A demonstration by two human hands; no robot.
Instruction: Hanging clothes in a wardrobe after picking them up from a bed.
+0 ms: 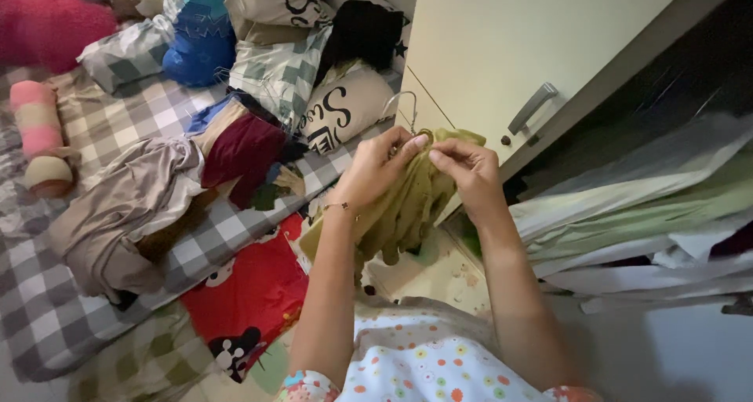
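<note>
Closest to the camera is the person's floral-print top (416,363), with both forearms reaching up from it. Beyond lies a bed under a grey-and-white checked cover (118,127), spread across the left half of the view. On it sit a heap of pillows (274,65) at the far end, a crumpled beige garment (125,206) nearer the edge, and a dark red cloth (243,151) just beside that. A red cartoon-print sheet (251,292) hangs over the bed's side. To the right stands a cream wardrobe door (502,49) with a metal handle (532,107); past it, folded fabrics (635,214) are stacked in the open wardrobe.

Between bed and wardrobe, at the middle of the view, an olive-green garment (404,210) hangs from a wire hanger (400,104). The left hand (380,167) pinches the garment's top edge just below the hanger hook, and a thin bracelet (341,207) circles its wrist. The right hand (463,167) grips the same edge with fingertips, close beside the left, nearly touching.
</note>
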